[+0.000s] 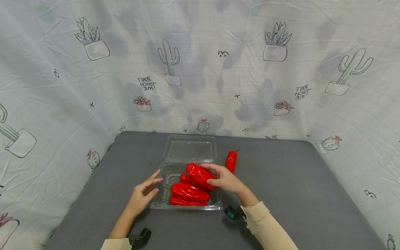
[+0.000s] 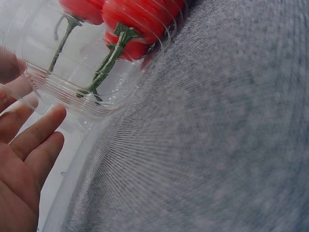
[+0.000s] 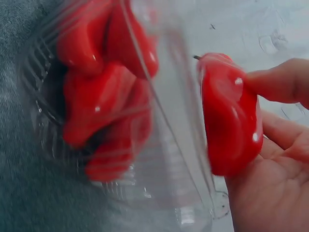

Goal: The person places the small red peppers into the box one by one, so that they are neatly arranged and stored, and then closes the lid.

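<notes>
A clear plastic clamshell box (image 1: 186, 208) lies opened on the table with several glossy red peppers (image 1: 190, 192) inside, their green stems (image 2: 107, 67) pointing left. My right hand (image 1: 225, 178) grips another red pepper (image 3: 231, 116) between thumb and fingers, over the box's right side in the head view. In the right wrist view this pepper is above the box's rim, tilted, its short stem at the upper end. At the left rim my left hand (image 1: 142, 196) has its fingers spread and loosely bent, fingertips right at the ridged plastic wall, holding nothing.
The box's clear lid (image 1: 190, 149) is folded back behind it. One more red pepper (image 1: 231, 161) lies on the grey cloth-covered table (image 1: 281, 194), right of the lid. A cactus-print curtain (image 1: 200, 69) hangs behind and at both sides.
</notes>
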### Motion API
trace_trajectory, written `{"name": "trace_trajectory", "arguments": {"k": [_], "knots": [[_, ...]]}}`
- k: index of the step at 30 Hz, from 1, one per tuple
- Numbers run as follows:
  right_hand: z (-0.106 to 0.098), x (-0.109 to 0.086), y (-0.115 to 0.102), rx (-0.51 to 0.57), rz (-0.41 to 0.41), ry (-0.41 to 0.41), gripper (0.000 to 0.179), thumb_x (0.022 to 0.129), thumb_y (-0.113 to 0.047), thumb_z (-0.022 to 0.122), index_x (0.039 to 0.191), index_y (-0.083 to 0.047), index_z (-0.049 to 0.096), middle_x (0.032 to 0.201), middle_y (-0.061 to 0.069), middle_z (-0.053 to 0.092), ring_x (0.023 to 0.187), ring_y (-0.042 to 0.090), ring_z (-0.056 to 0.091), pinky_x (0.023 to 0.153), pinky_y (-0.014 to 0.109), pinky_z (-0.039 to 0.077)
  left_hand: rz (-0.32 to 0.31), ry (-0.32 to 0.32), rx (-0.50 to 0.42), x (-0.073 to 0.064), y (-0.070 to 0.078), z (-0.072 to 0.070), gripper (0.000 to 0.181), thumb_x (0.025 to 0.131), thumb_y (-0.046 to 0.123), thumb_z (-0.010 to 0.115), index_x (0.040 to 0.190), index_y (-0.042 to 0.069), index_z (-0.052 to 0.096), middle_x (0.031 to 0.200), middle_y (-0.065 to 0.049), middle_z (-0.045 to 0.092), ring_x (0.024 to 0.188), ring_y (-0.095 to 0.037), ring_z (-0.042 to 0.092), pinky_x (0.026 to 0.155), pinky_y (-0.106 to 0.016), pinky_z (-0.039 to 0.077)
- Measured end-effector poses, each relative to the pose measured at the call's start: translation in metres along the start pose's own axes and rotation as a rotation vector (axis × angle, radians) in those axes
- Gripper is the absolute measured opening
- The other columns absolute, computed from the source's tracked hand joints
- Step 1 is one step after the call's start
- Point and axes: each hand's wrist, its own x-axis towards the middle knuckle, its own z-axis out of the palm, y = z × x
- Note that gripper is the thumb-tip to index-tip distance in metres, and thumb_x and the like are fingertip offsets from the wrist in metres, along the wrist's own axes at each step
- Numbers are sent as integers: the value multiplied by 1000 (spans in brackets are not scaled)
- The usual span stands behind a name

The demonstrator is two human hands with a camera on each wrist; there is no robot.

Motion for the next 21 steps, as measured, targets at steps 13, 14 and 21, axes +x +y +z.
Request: {"name": "trace_trajectory", "arguments": {"k": [13,14,21], "knots": [[12,10,4,-72,36,-98,51,90,2,54,140,1,42,141,18,47,124,34,48,88,21,52,4,-5,26,-2,-4,0,32,87,-12,58,119,-13,57,141,-34,38,127,-1,46,98,-10,40],[12,11,4,-73,39,-100,51,90,2,54,140,1,42,141,18,47,123,34,49,88,21,52,5,-4,27,-2,-3,0,32,87,-12,58,119,-13,57,141,-34,38,127,-1,46,98,-10,40],[15,12,0,-117,46,-115,51,90,1,54,139,0,43,138,17,50,117,30,53,87,20,52,21,3,15,0,-1,0,34,85,-15,57,119,-14,57,140,-36,38,126,-2,48,98,-10,41]]}}
